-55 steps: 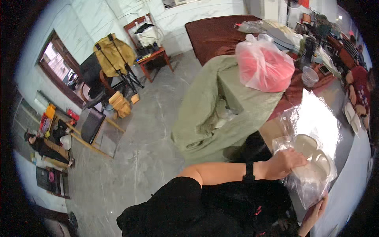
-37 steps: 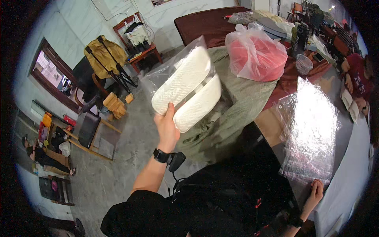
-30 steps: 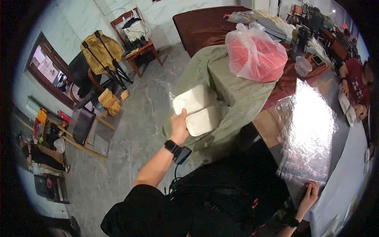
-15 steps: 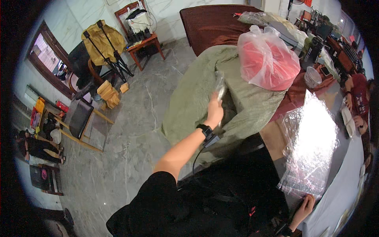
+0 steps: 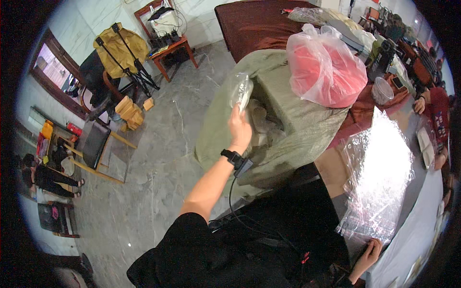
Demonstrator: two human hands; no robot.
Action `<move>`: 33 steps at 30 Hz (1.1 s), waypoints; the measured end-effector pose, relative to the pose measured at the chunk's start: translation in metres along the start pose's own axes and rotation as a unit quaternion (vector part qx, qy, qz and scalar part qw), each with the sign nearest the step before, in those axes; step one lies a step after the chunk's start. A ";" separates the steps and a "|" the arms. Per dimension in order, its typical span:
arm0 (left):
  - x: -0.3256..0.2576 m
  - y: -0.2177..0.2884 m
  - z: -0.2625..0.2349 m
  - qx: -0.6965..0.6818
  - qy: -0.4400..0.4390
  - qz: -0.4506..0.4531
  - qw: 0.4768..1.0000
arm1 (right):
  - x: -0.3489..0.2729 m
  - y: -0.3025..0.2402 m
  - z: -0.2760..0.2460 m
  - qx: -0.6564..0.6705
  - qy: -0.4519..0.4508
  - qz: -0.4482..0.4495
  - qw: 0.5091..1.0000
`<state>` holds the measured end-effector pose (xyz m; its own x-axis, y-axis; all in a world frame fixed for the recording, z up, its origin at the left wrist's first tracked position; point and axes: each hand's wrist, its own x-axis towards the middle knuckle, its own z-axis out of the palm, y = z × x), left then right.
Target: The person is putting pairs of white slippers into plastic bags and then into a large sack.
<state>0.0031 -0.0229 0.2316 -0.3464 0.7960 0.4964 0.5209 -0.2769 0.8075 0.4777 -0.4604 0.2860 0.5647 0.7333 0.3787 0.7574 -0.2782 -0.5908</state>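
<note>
My left hand, with a black band on its wrist, is closed round the lower end of a slim clear plastic packet with something pale inside. It is held up over the left side of a large green woven sack. The sack gapes just right of my hand, and pale packets show in its shadowed opening. At the lower right, my right hand has its fingers closed at the near edge of a stack of shiny clear plastic bags lying on the table.
A knotted translucent bag with red contents rests on the sack's right part. Beyond the stack are a clear round tub and a dark bottle. Another person's hands are at the table's right side. Wooden blocks and a chair stand left.
My left hand has moved left with the packet, from over the sack's opening to its left side, uncovering more of the contents. My right hand stays at the bags' edge.
</note>
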 end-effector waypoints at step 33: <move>-0.003 -0.058 0.041 0.265 -0.210 0.170 0.926 | -0.004 0.017 -0.003 -0.086 0.002 -0.019 0.996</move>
<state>0.0061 0.0125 0.1706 0.1841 0.8813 0.4352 0.8918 -0.3360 0.3031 0.4891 -0.4700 0.2769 0.5350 0.7436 0.4011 0.8235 -0.3528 -0.4444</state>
